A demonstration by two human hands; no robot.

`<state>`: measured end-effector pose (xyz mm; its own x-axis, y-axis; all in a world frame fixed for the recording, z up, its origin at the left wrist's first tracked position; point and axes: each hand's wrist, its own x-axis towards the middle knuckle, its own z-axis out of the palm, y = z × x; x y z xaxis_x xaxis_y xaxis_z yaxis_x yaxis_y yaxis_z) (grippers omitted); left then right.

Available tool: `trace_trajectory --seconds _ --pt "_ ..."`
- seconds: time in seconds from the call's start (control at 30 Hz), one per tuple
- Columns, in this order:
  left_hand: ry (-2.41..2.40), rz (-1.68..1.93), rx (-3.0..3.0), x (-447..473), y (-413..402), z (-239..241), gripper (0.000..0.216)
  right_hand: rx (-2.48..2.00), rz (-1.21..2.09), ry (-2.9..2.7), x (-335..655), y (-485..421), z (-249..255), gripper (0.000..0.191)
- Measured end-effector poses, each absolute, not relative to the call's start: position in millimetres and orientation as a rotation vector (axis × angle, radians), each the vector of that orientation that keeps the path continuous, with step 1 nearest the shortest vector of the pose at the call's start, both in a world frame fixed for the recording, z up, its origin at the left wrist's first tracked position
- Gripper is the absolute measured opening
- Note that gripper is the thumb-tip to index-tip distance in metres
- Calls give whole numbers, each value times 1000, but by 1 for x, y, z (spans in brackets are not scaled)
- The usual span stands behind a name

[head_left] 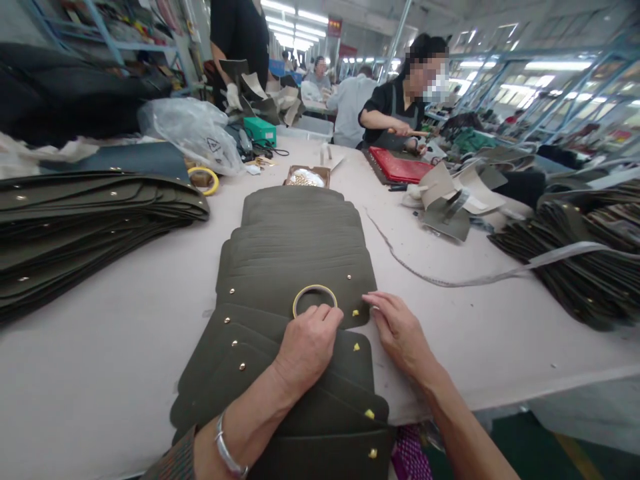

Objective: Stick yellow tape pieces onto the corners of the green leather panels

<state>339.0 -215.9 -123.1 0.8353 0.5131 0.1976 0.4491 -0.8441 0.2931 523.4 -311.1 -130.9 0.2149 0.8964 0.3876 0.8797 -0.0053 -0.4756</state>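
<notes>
My left hand (309, 343) is closed around the lower edge of a yellow tape roll (315, 289), above the overlapping dark olive panels (295, 253). My right hand (400, 330) has its fingers stretched out, the tips at the right edge of a panel beside a small yellow tape piece (355, 313). Nothing shows in it. More yellow bits, such as a tape piece (369, 414), sit along the right edges of the nearer panels. Gold studs, one a round stud (243, 367), dot the panels. Part of the tape roll is hidden behind my left fingers.
Stacked olive panels (90, 227) lie at left, another pile (575, 253) at right. Behind the panels stands a small box of gold studs (307, 176). A second tape roll (205, 180) rests near a plastic bag (195, 130). Across the table, a person (395, 113) holds a wooden-handled tool.
</notes>
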Motion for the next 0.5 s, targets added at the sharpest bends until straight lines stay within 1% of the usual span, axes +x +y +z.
trace_trajectory --seconds 0.13,0.27,0.4,0.5 --pt "802 306 2822 337 -211 -116 16 -1818 16 -1672 525 -286 -135 36" --pt "844 232 2872 337 -206 -110 15 -1840 19 -1579 525 -279 -138 34" --pt "821 311 2812 336 -201 -107 17 -1870 69 -1585 526 -282 -137 35" --pt "797 386 2764 335 -198 -107 20 -1895 135 -1623 524 -293 -134 31"
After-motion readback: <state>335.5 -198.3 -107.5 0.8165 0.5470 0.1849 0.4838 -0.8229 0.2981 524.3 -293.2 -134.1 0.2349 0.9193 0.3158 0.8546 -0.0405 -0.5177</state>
